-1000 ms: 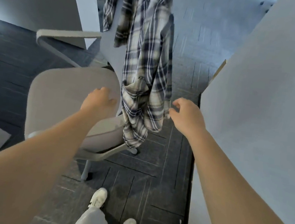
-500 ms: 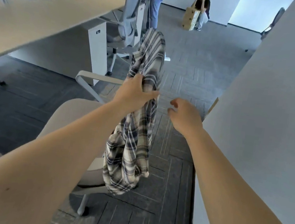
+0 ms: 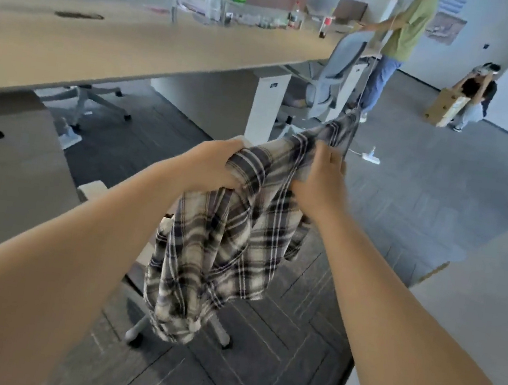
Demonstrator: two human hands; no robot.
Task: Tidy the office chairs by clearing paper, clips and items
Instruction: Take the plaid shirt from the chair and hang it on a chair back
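Note:
A beige and dark plaid shirt (image 3: 225, 250) hangs in the air in front of me, held up by both hands. My left hand (image 3: 213, 167) grips its bunched top edge on the left. My right hand (image 3: 319, 185) is closed on the fabric just to the right, and a sleeve trails away beyond it. Below the shirt, the light office chair is mostly hidden; only its wheeled base (image 3: 135, 334) and an armrest (image 3: 91, 189) show.
A long beige desk (image 3: 119, 46) runs along the left with clutter at its far end. A grey chair (image 3: 338, 73) stands beside a standing person (image 3: 393, 48). Another person (image 3: 475, 93) crouches by a cardboard box. A white partition (image 3: 490, 290) is on my right.
The shirt has come off the chair back and is lifted higher. My right hand, open before, has closed on the fabric beside my left. The view has tilted up toward the room.

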